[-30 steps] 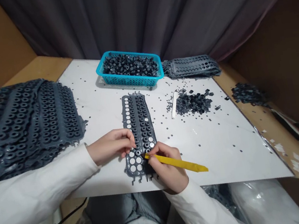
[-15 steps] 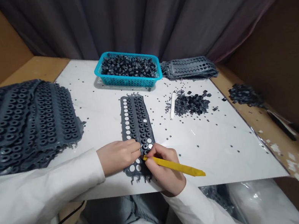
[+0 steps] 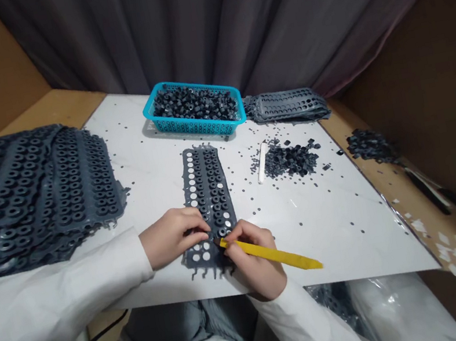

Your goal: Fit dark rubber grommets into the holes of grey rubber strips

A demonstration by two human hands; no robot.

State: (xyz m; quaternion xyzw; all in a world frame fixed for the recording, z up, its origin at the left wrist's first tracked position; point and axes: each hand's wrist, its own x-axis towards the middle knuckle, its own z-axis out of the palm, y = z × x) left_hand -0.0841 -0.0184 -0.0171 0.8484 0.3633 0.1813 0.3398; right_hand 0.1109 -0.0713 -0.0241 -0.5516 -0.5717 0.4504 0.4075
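Observation:
A dark grey rubber strip [image 3: 206,186] with rows of small rings lies lengthwise on the white board [image 3: 329,223]; several of its holes show white. My left hand [image 3: 175,235] rests on the strip's near left part, fingers curled and pinching at a ring. My right hand [image 3: 255,260] grips a yellow stick tool [image 3: 269,252] like a pen, its tip on the strip beside my left fingertips. The strip's near end is partly hidden under both hands.
A large stack of grey ring sheets [image 3: 33,193] fills the left. A turquoise basket [image 3: 195,120] of loose rings stands at the back, emptied strips [image 3: 287,106] beside it. A loose ring pile [image 3: 292,159], a white stick [image 3: 261,163] and scattered punch-outs lie right. Curtain behind.
The view shifted slightly. My left hand slid a little toward me along the strip. The yellow tool's tip stays at the strip's near rows.

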